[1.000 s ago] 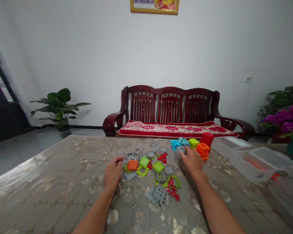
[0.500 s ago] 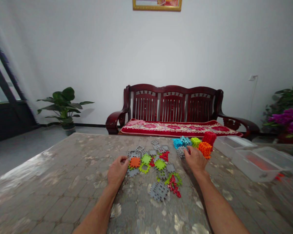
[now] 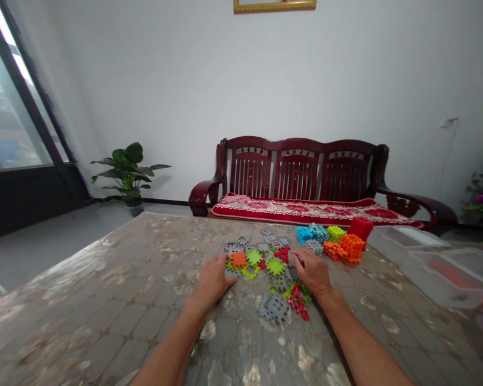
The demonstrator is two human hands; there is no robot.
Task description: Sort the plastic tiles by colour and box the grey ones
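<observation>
Flat notched plastic pieces lie in a loose spread on the table: an orange square (image 3: 239, 260), green squares (image 3: 275, 266), red triangles (image 3: 298, 303) and a grey stack (image 3: 273, 307). My left hand (image 3: 215, 276) rests at the left edge of the spread beside the orange square, fingers apart, thumb near a grey piece. My right hand (image 3: 312, 269) is over the right side of the spread, fingers pinched together; what they hold, if anything, is too small to make out. Behind it sit sorted piles: blue (image 3: 305, 234), grey (image 3: 314, 246), green (image 3: 336, 233), orange (image 3: 351, 247) and red (image 3: 361, 229).
Clear plastic boxes (image 3: 443, 284) stand at the right of the cloth-covered table (image 3: 104, 300), one with orange-red pieces inside. A dark red wooden bench (image 3: 295, 171) stands behind the table. A potted plant (image 3: 131, 169) is at the back left.
My right hand has moved from the grey pile back to the spread. My left hand has opened at the left edge. The view has turned left, and low orange pieces now show beside the orange pile.
</observation>
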